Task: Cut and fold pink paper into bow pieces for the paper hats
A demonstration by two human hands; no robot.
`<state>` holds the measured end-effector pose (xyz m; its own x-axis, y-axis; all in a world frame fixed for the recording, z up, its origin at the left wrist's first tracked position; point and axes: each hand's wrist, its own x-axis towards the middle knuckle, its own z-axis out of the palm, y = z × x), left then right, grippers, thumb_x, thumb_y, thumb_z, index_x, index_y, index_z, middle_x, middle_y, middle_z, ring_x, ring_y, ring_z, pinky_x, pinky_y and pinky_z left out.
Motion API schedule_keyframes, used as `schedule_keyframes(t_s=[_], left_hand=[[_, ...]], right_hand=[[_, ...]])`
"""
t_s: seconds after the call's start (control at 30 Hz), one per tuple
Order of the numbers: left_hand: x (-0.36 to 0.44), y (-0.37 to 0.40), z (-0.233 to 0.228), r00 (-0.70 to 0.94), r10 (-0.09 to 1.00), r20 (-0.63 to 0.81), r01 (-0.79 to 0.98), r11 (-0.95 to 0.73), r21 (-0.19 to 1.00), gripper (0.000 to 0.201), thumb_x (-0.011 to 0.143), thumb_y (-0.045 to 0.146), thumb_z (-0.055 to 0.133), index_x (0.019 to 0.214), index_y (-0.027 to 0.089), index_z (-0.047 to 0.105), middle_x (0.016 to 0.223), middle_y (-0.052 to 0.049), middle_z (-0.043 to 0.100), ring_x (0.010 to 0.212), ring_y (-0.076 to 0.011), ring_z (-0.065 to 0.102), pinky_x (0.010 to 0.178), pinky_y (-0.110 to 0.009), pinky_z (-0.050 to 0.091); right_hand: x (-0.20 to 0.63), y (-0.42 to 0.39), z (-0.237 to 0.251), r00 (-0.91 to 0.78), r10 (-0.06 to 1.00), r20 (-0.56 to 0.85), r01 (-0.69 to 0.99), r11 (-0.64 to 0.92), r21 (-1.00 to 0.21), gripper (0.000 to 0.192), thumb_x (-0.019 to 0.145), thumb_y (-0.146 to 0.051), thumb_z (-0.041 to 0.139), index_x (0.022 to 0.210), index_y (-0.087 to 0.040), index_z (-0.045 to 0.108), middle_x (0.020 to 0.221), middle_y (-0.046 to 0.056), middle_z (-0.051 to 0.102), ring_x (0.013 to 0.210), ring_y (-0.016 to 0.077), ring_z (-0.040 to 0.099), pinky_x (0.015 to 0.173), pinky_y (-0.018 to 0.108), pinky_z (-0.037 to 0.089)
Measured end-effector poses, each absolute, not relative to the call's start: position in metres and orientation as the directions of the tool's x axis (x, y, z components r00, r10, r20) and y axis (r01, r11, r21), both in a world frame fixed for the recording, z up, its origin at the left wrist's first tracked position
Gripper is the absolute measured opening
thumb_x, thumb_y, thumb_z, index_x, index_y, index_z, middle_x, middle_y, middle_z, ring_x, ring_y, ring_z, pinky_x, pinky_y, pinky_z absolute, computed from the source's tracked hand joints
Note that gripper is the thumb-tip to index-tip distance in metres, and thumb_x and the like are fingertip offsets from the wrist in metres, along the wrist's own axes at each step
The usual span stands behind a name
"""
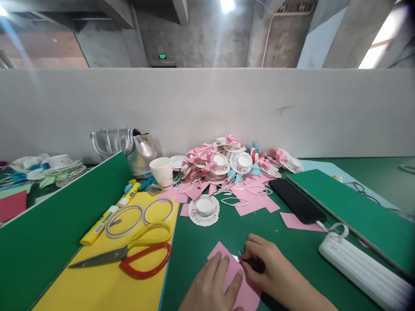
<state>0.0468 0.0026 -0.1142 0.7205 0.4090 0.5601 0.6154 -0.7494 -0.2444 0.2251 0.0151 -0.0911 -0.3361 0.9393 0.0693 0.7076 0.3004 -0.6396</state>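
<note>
My left hand [212, 283] lies with its fingers spread over a sheet of pink paper [249, 296], pressing it against the green table. At the paper's right edge, my right hand [264, 263] is closed in a pinch around a small dark, purple-edged tool [254, 264]. The fingers cover most of that tool, so its kind is unclear. A small white piece [236, 258] shows between the tool and the paper. Beyond both hands stands a miniature paper hat [205, 207] with a slotted white brim.
Scissors [126, 255], tape rolls [125, 221] and glue sticks [100, 224] lie on yellow card [94, 287] at left. A paper cup [162, 172] and heaped paper hats [220, 164] stand behind. Right are a phone [296, 201], power strip [363, 268] and green board [353, 207].
</note>
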Motion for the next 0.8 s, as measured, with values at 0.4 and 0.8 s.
schedule_keyframes(t_s=[0.4,0.8], left_hand=[[0.045,0.003,-0.119,0.719,0.413,0.559,0.616,-0.751,-0.236,0.039,0.088,0.04,0.023,0.096,0.019,0.055,0.085,-0.012,0.063,0.08,-0.0233,0.062,0.064,-0.03,0.052],[0.044,0.003,-0.117,0.74,0.438,0.511,0.602,-0.769,-0.214,0.039,0.084,0.045,0.032,0.101,0.02,0.055,0.089,-0.013,0.062,0.082,-0.0244,0.061,0.065,-0.031,0.051]], right_hand=[[0.222,0.017,-0.088,-0.316,0.944,0.098,0.731,0.308,-0.609,0.018,0.07,-0.004,0.045,0.06,-0.018,0.044,0.067,0.0,0.045,0.06,0.0127,0.047,0.054,0.022,0.036],[0.211,0.026,-0.089,-0.304,0.943,0.134,0.71,0.319,-0.628,0.017,0.071,-0.006,0.047,0.06,-0.019,0.046,0.068,0.0,0.047,0.063,0.0134,0.047,0.055,0.023,0.036]])
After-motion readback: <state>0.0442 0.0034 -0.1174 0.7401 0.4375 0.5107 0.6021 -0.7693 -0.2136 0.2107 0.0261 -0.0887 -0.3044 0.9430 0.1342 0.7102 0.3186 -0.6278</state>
